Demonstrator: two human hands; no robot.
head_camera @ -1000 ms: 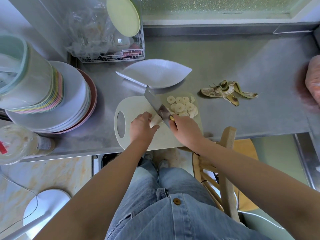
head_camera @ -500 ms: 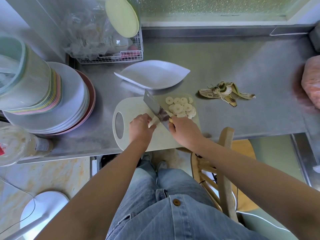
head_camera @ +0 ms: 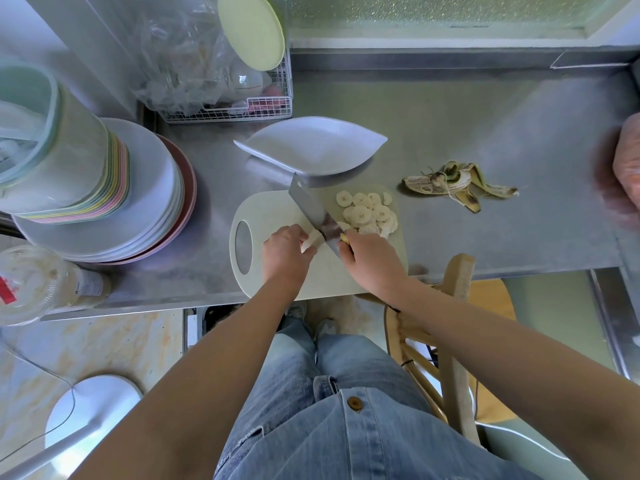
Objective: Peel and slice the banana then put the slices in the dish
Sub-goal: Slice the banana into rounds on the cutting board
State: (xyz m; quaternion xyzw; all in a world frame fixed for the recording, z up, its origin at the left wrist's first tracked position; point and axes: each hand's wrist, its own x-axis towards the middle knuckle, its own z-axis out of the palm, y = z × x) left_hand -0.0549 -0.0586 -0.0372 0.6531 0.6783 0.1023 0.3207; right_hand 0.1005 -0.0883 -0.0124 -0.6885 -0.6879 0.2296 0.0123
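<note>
**On the cutting board: one banana stub under the knife**

On the steel counter (head_camera: 485, 116) lies one pale cutting board (head_camera: 273, 216), handle hole to the left. One banana stub (head_camera: 313, 241), peeled, lies on it. The left hand (head_camera: 282, 252) pinches it with curled fingers and covers most of it. One knife (head_camera: 306, 202), broad blade, edge down against the stub's cut end. The right hand (head_camera: 372, 261) is wrapped round the handle, hiding all but a yellow bit.

Slices (head_camera: 367, 213): roughly ten, heaped on the board's right end, overlapping, so the exact count is unclear. None are in the dish (head_camera: 311, 147). It is one white leaf-shaped dish just behind the board, and the blade tip crosses in front of its near rim. One peel (head_camera: 457, 183), splayed open, lies on the counter right of the board, apart from it.

Around:
- one stack of plates (head_camera: 149, 209) at left, with stacked pastel bowls (head_camera: 69, 168) on top
- one wire rack (head_camera: 228, 110) behind, holding a green plate (head_camera: 251, 29) and a plastic bag (head_camera: 180, 53)
- one plastic bottle (head_camera: 41, 282) lying at the near left edge
- one wooden chair (head_camera: 457, 282) below the counter edge, beside the right forearm
</note>
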